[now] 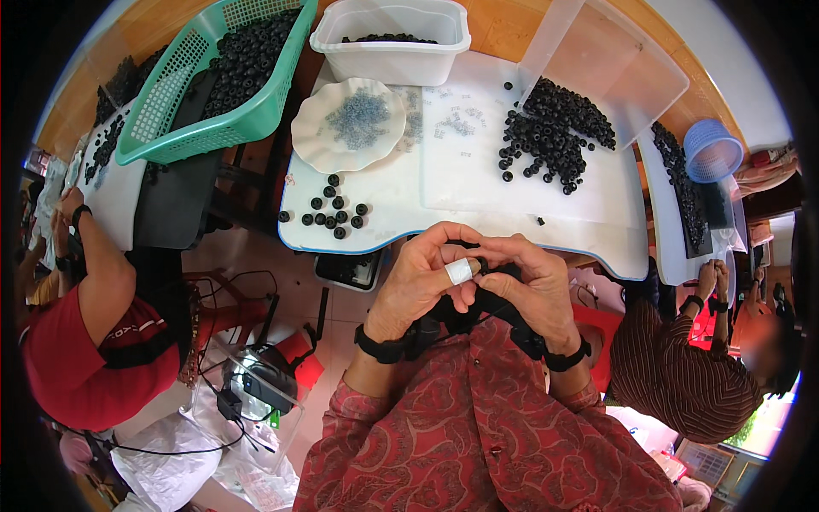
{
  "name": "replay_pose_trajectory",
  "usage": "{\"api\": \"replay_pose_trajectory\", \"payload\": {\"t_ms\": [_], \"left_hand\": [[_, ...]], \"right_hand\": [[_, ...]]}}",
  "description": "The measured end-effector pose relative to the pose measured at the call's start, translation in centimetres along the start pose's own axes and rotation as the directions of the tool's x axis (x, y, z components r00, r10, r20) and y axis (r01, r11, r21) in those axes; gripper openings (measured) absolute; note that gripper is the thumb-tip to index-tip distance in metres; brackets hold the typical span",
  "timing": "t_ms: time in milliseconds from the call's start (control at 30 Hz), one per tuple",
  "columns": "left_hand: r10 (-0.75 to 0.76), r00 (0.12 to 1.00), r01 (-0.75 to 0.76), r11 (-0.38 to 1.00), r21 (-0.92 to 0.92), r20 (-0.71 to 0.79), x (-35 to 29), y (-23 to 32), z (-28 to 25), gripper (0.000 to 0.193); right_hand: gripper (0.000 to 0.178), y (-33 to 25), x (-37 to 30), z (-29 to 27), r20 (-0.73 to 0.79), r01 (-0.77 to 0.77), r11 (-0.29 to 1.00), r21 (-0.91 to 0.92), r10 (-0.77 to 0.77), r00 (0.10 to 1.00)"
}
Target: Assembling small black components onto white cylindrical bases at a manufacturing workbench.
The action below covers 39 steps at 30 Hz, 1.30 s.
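My left hand [414, 282] and my right hand [539, 286] meet just off the table's near edge. Both are closed, fingertips pinching a small black round part [481, 264] that is mostly hidden by the fingers. White tape wraps my left thumb, and black straps circle both wrists. On the white table [392, 209], several black round parts [331, 205] with holes lie loose to the left of my hands. Behind them, a wavy cream plate [311, 128] holds many tiny clear pieces [358, 119]. To the right spreads a large pile of black parts [550, 128].
A green basket [162, 102] of black parts stands at the far left, a white tub [401, 64] at the back. A clear bin [610, 64] lies tipped behind the pile; a blue basket [713, 151] is farther right. People work at both sides.
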<state>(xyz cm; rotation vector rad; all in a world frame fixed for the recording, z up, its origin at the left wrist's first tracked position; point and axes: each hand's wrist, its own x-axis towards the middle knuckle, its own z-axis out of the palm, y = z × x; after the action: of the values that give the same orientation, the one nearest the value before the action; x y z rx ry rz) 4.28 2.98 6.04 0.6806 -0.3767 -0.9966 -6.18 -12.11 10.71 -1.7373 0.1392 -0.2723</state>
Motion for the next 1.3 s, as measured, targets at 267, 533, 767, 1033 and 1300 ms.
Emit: {"api": "replay_pose_trajectory", "payload": {"t_ms": [267, 533, 767, 1033, 1300], "left_hand": [[-0.021, 0.999, 0.022, 0.999, 0.025, -0.032, 0.2, -0.3, 0.1, 0.025], [0.244, 0.97, -0.24, 0.943, 0.23, 0.011, -0.2, -1.0, 1.4, 0.052], [0.332, 0.943, -0.321, 0.89, 0.323, 0.021, -0.3, -1.4, 2.3, 0.062], [0.367, 0.928, -0.349, 0.811, 0.469, 0.055, -0.4, -1.1, 2.3, 0.061], [0.394, 0.919, -0.354, 0.804, 0.477, 0.019, -0.5, -1.7, 2.3, 0.057]], "right_hand": [[0.026, -0.1, -0.2, 0.1, -0.083, -0.035, 0.999, 0.031, 0.037, 0.996], [0.025, -0.5, -0.3, 0.5, -0.141, 0.05, 0.994, 0.099, -0.036, 0.989], [0.023, -1.1, -0.6, 0.6, -0.097, 0.079, 0.982, 0.173, -0.063, 0.993], [0.019, 0.1, -0.9, 0.6, -0.146, 0.209, 0.967, 0.149, -0.188, 0.971], [0.019, 0.2, -1.0, 0.8, -0.154, 0.174, 0.947, 0.27, -0.136, 0.979]]}}
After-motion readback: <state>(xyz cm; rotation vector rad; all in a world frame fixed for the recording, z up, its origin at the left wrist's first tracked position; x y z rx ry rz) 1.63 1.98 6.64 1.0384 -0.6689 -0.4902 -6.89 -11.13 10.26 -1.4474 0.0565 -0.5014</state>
